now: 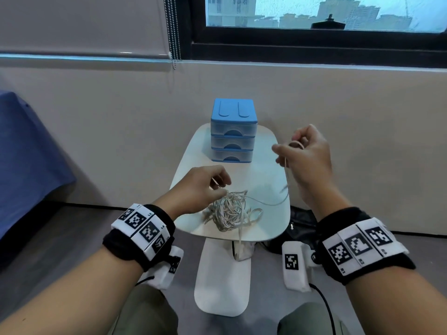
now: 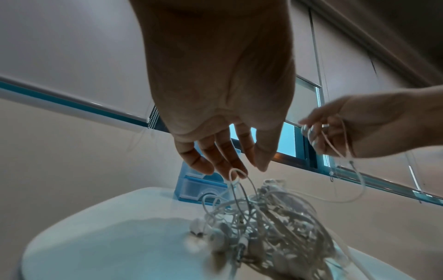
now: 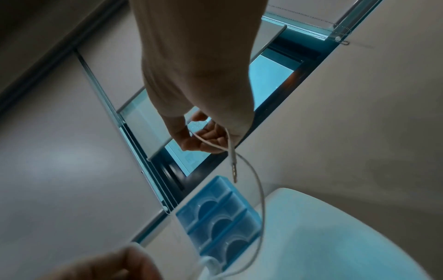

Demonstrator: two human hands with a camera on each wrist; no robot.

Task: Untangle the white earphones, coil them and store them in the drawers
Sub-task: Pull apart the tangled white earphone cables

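On the white table (image 1: 261,151): tangled white earphones (image 1: 229,211) heaped near its front edge | left hand (image 1: 200,187) fingers (image 2: 236,171) hooking a cord loop above the heap; right hand (image 1: 307,153) raised, pinching another cord, plug (image 3: 233,168) dangling | blue drawers (image 1: 233,131) behind, all closed; bead chain (image 1: 173,32) by the window (image 1: 314,13)

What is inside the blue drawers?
You cannot really tell. All three drawers are shut, and their cloudy fronts show nothing clear inside. The earphones lie tangled on the table in front of them.
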